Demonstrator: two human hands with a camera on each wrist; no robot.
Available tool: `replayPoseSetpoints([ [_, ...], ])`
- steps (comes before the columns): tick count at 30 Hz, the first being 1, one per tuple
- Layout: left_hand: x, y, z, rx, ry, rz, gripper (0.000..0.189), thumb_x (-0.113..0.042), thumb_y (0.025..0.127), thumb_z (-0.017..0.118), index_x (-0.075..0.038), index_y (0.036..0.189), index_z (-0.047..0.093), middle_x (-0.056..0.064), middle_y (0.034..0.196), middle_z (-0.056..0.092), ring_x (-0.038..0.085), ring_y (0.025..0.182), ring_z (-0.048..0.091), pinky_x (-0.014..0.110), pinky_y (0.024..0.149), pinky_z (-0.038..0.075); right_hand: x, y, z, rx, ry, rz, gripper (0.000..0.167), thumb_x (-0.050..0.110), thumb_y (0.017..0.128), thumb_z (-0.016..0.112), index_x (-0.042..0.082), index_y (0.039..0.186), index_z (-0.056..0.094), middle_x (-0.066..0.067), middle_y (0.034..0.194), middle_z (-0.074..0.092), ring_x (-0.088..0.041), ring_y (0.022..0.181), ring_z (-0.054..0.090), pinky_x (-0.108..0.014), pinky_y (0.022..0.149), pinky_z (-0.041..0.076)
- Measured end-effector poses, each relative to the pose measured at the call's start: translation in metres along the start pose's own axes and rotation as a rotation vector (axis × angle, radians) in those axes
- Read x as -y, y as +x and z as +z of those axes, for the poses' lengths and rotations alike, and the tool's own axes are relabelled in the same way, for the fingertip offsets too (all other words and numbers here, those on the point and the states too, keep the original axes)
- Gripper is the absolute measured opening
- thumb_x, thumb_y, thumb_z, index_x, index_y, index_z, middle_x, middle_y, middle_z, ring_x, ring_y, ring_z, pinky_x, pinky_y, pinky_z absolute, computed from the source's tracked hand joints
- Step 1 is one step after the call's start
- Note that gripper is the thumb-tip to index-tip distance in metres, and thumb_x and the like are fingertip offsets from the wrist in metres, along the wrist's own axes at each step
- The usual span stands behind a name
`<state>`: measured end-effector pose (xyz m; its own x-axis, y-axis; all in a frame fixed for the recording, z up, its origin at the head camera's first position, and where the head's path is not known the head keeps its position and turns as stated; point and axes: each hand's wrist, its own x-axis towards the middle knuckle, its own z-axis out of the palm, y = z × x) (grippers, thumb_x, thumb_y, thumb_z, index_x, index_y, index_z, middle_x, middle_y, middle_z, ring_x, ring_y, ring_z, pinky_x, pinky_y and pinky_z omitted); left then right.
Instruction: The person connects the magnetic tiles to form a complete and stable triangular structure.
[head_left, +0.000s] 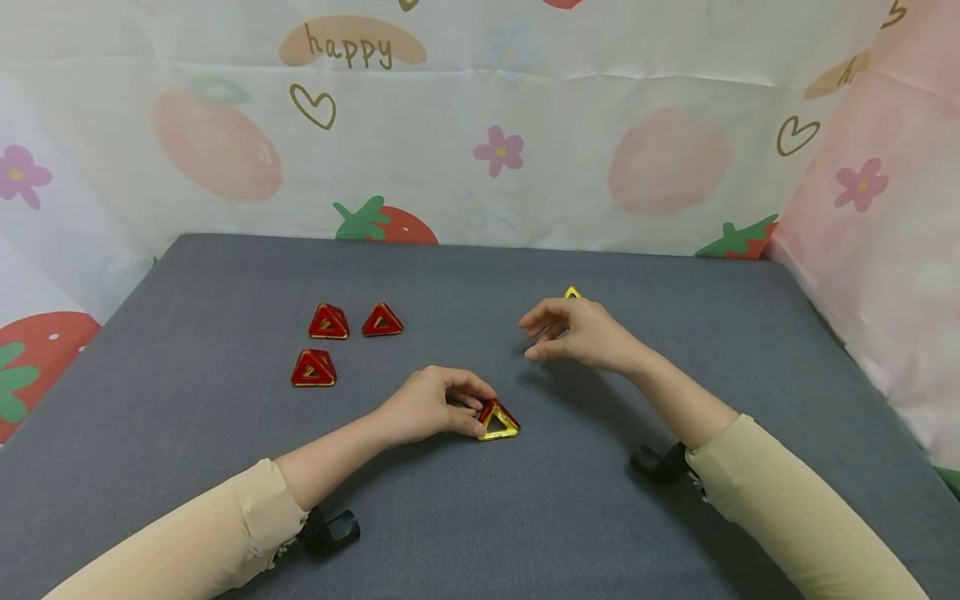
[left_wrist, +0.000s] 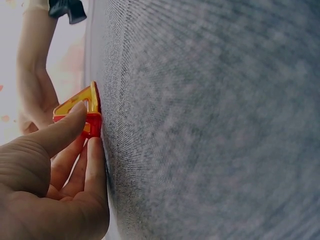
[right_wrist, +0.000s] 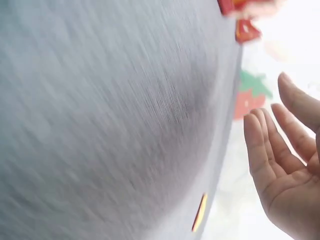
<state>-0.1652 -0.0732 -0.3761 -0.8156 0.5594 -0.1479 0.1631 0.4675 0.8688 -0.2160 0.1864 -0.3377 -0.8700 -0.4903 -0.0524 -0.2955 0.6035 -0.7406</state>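
Near the middle of the table, my left hand (head_left: 435, 407) pinches a small red and yellow triangular pyramid (head_left: 498, 422) between thumb and fingers. The left wrist view shows the thumb against one face of the pyramid (left_wrist: 91, 116), low at the cloth. My right hand (head_left: 581, 332) hovers above the table farther back and to the right. Its fingers are relaxed and slightly bent, and nothing is between them in the right wrist view. Just behind that hand lies a yellow-edged triangle (head_left: 572, 292), partly hidden by it; the right wrist view shows a thin, flat yellow and red piece (right_wrist: 199, 212).
Three red pyramids stand on the left of the grey table (head_left: 450, 517): a back-left one (head_left: 328, 322), a back-right one (head_left: 382, 321) and a front one (head_left: 313, 368). A printed curtain (head_left: 555, 100) hangs behind the table. Black wrist devices (head_left: 330, 532) are worn under both forearms.
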Motion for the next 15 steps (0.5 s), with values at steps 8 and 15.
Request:
replayPoseSetpoints([
  [8, 0.001, 0.001, 0.001, -0.004, -0.001, -0.002, 0.036, -0.018, 0.079, 0.083, -0.020, 0.113, 0.073, 0.002, 0.115, 0.074, 0.014, 0.103, 0.069, 0.023, 0.079, 0.055, -0.021, 0.008, -0.023, -0.184, -0.028, 0.103, 0.039, 0.023, 0.091, 0.072, 0.008, 0.126, 0.064, -0.012, 0.121, 0.067, -0.026, 0.106, 0.065, -0.040, 0.087, 0.053],
  [15, 0.002, 0.000, 0.000, 0.002, -0.003, 0.006, 0.037, -0.018, 0.079, 0.083, -0.020, 0.115, 0.072, 0.002, 0.118, 0.073, 0.016, 0.106, 0.069, 0.023, 0.080, 0.055, -0.036, 0.019, -0.031, -0.327, -0.040, 0.217, 0.037, 0.023, 0.095, 0.068, 0.008, 0.128, 0.062, -0.014, 0.126, 0.065, -0.030, 0.114, 0.062, -0.045, 0.094, 0.051],
])
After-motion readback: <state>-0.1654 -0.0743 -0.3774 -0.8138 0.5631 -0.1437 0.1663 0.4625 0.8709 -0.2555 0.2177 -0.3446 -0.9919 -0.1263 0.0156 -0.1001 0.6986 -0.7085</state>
